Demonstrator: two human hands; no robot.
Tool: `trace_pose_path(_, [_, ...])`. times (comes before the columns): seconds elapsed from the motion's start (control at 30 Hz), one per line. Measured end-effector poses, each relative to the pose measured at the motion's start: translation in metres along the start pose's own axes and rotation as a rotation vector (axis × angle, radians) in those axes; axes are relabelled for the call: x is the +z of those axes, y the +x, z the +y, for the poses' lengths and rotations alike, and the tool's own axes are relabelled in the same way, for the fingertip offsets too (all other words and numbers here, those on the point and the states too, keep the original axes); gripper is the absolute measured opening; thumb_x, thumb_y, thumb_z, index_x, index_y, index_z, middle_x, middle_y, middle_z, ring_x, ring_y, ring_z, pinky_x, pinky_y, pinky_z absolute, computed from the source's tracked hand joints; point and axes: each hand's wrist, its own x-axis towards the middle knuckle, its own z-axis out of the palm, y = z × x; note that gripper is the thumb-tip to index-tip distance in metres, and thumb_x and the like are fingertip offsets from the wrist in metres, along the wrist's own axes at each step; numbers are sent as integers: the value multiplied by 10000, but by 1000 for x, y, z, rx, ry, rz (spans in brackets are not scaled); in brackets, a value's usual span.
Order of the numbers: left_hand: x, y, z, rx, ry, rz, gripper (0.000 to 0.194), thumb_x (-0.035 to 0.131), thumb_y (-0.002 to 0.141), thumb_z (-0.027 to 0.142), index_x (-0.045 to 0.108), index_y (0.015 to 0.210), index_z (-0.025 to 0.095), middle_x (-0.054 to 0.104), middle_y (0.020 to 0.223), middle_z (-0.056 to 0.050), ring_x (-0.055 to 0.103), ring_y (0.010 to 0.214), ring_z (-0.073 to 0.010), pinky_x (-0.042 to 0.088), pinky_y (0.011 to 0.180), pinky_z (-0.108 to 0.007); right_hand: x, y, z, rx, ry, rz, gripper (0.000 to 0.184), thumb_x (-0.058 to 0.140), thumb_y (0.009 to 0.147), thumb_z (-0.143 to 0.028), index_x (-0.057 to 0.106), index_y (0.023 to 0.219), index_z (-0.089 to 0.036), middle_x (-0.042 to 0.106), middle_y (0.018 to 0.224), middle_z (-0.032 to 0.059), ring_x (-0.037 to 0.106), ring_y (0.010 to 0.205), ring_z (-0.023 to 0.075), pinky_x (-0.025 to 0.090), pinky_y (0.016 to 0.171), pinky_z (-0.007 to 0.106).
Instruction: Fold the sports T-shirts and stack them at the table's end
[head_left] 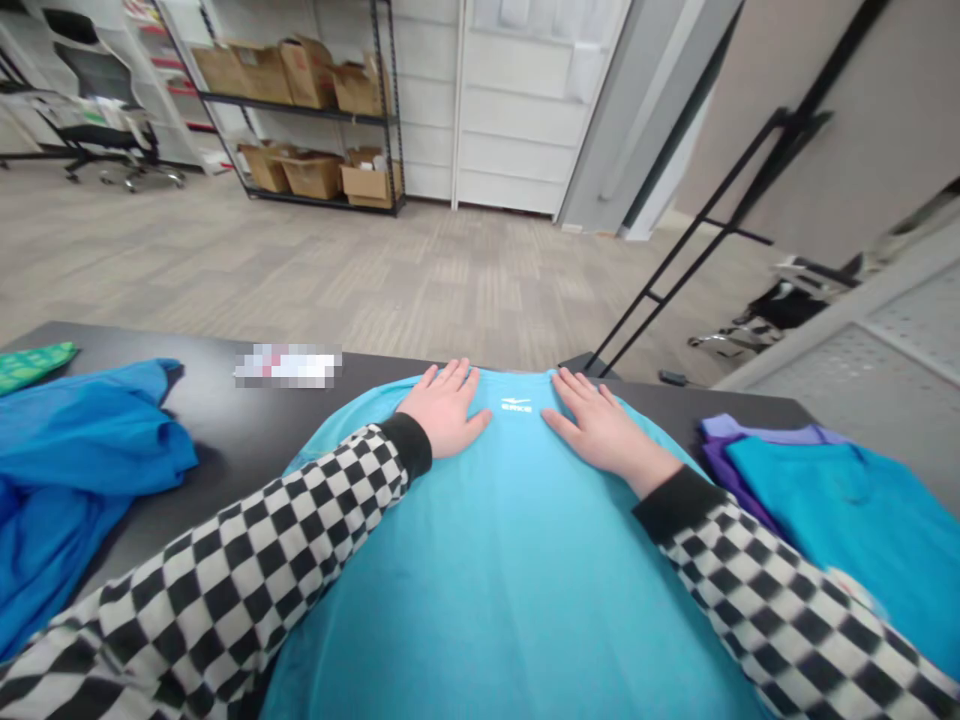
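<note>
A light blue T-shirt [517, 560] lies spread over the dark table, its collar end at the far edge and a small white logo near the top. My left hand [444, 408] rests flat on the shirt left of the logo, fingers stretched toward the far edge. On the logo's other side, my right hand [596, 422] lies palm down with its fingers extended. Both hands touch the cloth without gripping it. The shirt's lower end runs out of view at the bottom.
Crumpled blue clothing [82, 450] and a green piece [37, 366] lie at left. Folded teal and purple garments [847, 500] sit at right on the black table [225, 420]. A blurred-out item [286, 366] lies near the far edge. A black stand [697, 235] rises beyond.
</note>
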Motion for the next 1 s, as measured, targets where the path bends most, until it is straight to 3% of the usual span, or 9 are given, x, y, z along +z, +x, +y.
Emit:
trace_pose_path(0.23, [-3,2,1,0,-33,-8,843,410,1126,604,364,1785,79,244,1884,-240,217,1774,-357,139,1443,-582,11,6,10,-12,-50,28,830,358,1140,-708,334,1836,-256,311,1879,127,320,1732,407,295,1391,701])
trace_pose_path(0.33, [-16,-1,1,29,-31,38,777,438,1125,500,358,1790,107,221,1898,-216,190,1781,-341,101,1445,-601,16,8,12,-10,-60,41,843,340,1136,-722,334,1835,-249,295,1884,128,311,1734,417,289,1387,716])
trace_pose_path(0.4, [-31,-14,-1,71,-16,57,714,466,1112,437,432,1759,138,279,1889,-189,256,1766,-330,141,1446,-590,18,9,14,-14,-58,42,851,325,1134,-728,340,1832,-241,299,1882,134,320,1728,426,288,1382,729])
trace_pose_path(0.5, [-54,-57,-10,154,-17,-5,624,531,1069,380,602,1650,162,495,1788,-178,475,1661,-310,325,1410,-488,22,11,16,-26,-46,63,858,318,1130,-735,349,1829,-240,327,1872,140,341,1717,440,293,1372,748])
trace_pose_path(0.6, [-69,-119,-27,180,-11,-83,600,623,983,312,693,1573,229,615,1692,-142,596,1555,-316,438,1351,-456,25,13,19,-37,-28,87,868,328,1120,-752,365,1824,-245,352,1860,146,357,1708,453,299,1361,768])
trace_pose_path(0.77, [-79,-207,-78,-47,91,-111,602,618,960,262,719,1550,325,596,1724,-66,564,1590,-330,405,1372,-530,26,15,20,-25,-8,77,879,339,1111,-768,405,1804,-232,351,1860,143,335,1719,443,275,1374,756])
trace_pose_path(0.9, [-86,-234,-106,-338,255,19,484,537,979,266,813,1375,230,661,1650,-125,607,1540,-360,438,1345,-549,22,13,17,-28,-6,81,875,341,1111,-764,419,1798,-227,358,1857,151,342,1716,442,283,1370,754])
trace_pose_path(1.0, [-83,-238,-100,-402,171,133,530,449,1065,358,759,1467,208,700,1600,-132,638,1505,-339,466,1333,-520,18,11,13,-21,-7,61,886,325,1114,-764,415,1798,-208,345,1862,151,328,1725,428,272,1380,740])
